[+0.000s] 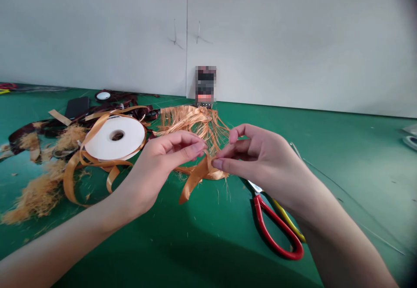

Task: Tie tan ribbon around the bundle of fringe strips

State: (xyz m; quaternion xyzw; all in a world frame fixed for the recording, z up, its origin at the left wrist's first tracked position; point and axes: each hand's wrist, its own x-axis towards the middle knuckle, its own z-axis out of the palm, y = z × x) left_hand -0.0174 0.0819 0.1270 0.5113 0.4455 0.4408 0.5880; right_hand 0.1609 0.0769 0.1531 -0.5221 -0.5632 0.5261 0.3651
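Between my two hands hangs a short strip of golden-orange ribbon (196,177), its free end pointing down and left. My left hand (174,152) pinches the strip's upper end between thumb and fingertips. From the other side, my right hand (257,153) grips the same piece with its thumb and fingertips closed. Behind them on the table lies a bundle of frayed ribbon strips (192,120), its threads spread out. Red-handled scissors (276,227) lie under my right wrist, their blades partly hidden by that hand.
A white ribbon spool (100,142) with loose golden loops lies at left, beside piles of frayed thread (41,192) and dark ribbon. A phone (206,86) leans against the white wall (293,40). A thin wire (352,216) crosses the green table (325,149) at right.
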